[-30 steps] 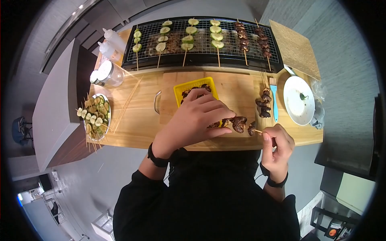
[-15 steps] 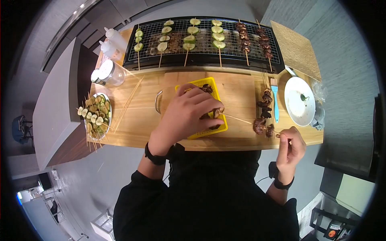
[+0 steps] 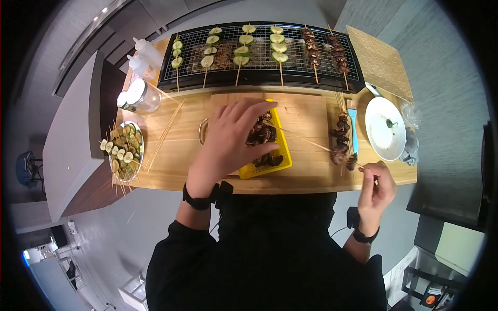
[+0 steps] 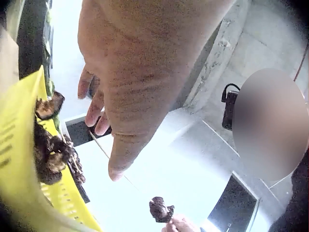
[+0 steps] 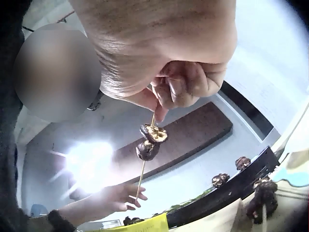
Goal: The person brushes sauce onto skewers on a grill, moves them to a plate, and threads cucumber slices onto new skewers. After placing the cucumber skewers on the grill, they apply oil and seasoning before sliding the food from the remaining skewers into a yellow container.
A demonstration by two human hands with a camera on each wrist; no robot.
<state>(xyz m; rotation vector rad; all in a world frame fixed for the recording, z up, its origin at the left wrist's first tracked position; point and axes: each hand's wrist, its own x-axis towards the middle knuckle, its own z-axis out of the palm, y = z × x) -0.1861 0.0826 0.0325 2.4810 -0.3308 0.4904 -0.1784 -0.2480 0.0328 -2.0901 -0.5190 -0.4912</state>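
My right hand [image 3: 377, 189] pinches the end of a thin wooden skewer [image 3: 306, 141] between thumb and fingers. Two dark brown mushroom pieces [image 5: 153, 137] sit on it close to those fingers; the rest of the stick is bare. Its far end reaches over a yellow basket [image 3: 282, 150] holding several dark mushroom pieces [image 3: 263, 136]. Above the basket's left side hovers my left hand [image 3: 225, 136], fingers spread and thumb apart, with nothing gripped. In the left wrist view the skewer runs past the left hand's fingers [image 4: 99, 108].
A grill [image 3: 259, 80] along the back carries cucumber and dark meat-like skewers. On the right lie more loaded skewers [image 3: 340, 132], a blue brush [image 3: 353, 129] and a white bowl [image 3: 385, 145]. Left stand a plate of skewers [image 3: 124, 150], a jar [image 3: 148, 98] and squeeze bottles [image 3: 142, 65].
My left hand slid mushroom pieces along the skewer toward the basket, then let go and spread its fingers. My right hand moved right with the skewer, where two pieces stay.
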